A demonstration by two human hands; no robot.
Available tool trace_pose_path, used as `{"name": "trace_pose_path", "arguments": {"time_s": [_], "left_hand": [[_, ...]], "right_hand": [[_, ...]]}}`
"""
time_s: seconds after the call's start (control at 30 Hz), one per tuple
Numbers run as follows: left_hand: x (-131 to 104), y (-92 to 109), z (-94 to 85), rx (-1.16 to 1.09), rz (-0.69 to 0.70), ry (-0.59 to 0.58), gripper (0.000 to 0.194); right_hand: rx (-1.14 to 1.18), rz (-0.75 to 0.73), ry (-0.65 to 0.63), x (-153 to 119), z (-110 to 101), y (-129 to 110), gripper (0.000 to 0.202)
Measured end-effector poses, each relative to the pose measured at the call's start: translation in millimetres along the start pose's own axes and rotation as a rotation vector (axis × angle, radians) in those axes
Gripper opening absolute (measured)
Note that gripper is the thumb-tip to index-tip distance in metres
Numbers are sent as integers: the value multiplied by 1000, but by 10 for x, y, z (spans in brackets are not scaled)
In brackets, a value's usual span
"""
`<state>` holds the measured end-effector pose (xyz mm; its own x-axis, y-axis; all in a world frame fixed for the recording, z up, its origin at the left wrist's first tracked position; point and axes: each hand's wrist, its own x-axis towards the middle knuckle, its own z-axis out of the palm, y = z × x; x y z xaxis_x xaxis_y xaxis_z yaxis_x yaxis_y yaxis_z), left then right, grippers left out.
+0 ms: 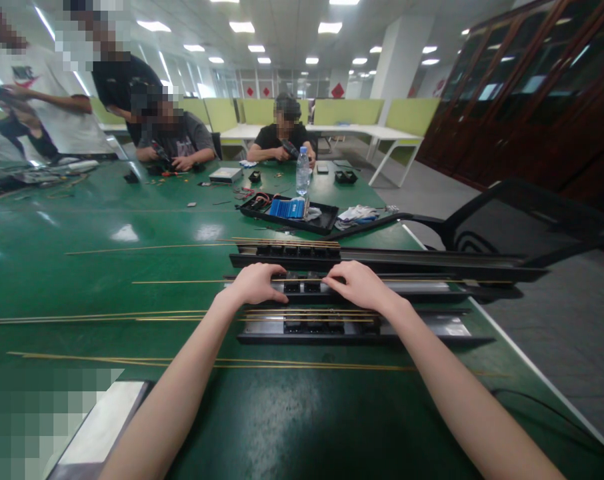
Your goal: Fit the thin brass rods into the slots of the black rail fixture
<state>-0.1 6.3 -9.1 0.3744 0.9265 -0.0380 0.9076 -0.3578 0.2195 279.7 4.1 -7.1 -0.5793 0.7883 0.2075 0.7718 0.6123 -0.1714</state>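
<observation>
My left hand (259,283) is at the left part of the middle black channel (427,287), thumb and fingers apart around its edges, beside small black blocks (302,285) set in the channel. To the right of the blocks, my right hand (353,283) pinches a thin brass rod (182,282) that runs lengthwise over the channel. A nearer channel (447,327) holds more black blocks with several rods on top. Behind, a farther channel (432,259) also carries blocks and rods.
More brass rods (282,363) lie in front on the green table (262,413). Beyond the channels are a black tray (327,217) with a blue item, white gloves (357,217) and a water bottle (303,172). A chair (527,220) stands at the right. Several people are across the table.
</observation>
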Motion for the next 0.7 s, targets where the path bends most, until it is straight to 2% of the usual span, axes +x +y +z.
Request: {"name": "trace_pose_path", "arguments": {"time_s": [0.7], "left_hand": [[-15, 46, -46, -13, -14, -23, 76]], "right_hand": [[11, 18, -21, -31, -75, 48, 36]]}}
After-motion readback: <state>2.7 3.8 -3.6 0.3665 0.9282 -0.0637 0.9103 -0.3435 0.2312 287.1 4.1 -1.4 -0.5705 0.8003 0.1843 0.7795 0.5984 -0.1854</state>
